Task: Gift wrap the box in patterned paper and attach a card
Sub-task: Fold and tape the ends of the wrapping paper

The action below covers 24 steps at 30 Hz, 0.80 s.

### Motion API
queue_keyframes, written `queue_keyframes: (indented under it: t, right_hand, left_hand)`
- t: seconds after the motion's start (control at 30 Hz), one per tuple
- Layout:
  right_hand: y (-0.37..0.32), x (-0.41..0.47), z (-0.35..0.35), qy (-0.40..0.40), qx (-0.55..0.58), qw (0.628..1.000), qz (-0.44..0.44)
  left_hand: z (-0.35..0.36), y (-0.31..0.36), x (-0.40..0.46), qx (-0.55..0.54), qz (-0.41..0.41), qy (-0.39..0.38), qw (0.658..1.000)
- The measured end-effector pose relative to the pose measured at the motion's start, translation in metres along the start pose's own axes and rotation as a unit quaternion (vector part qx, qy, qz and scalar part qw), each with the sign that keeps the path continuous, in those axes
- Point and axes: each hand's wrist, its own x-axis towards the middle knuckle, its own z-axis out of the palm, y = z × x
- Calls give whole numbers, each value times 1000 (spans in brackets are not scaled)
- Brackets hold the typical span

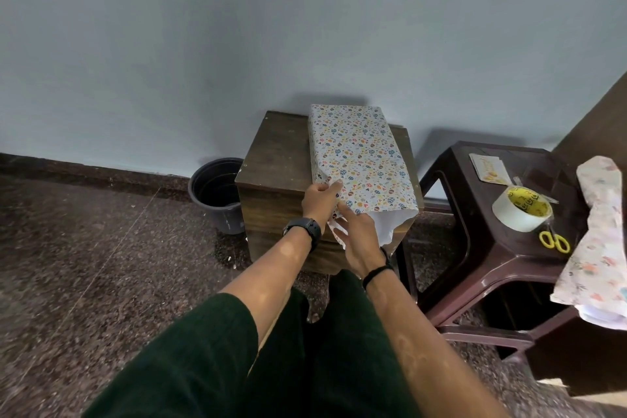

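Box: we are folding the paper at its near open end.
Left hand: we are pinching the corner flap.
Right hand: fingers straight, we are pressing the side in; we should be creasing tight before taping.

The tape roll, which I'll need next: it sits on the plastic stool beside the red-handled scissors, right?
Not quite. In the head view, the tape roll does sit on the plastic stool beside the scissors, but their handles are yellow, not red.

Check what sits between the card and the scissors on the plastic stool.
In the head view, the tape roll lies between the card and scissors on the stool.
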Motion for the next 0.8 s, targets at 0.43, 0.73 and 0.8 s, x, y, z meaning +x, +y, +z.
queue_keyframes:
  t: [0.43,0.73,0.8]
  right_hand:
    - [7,2,-10,259,-307,900,-169]
    - [13,-3,-20,140,-3,990,-23]
    - [12,-2,-19,113,87,990,-1]
  left_hand:
    - [22,15,-5,-92,-82,-20,992]
    - [21,28,-8,-85,-139,-96,982]
    - [21,28,-8,-86,-142,-95,982]
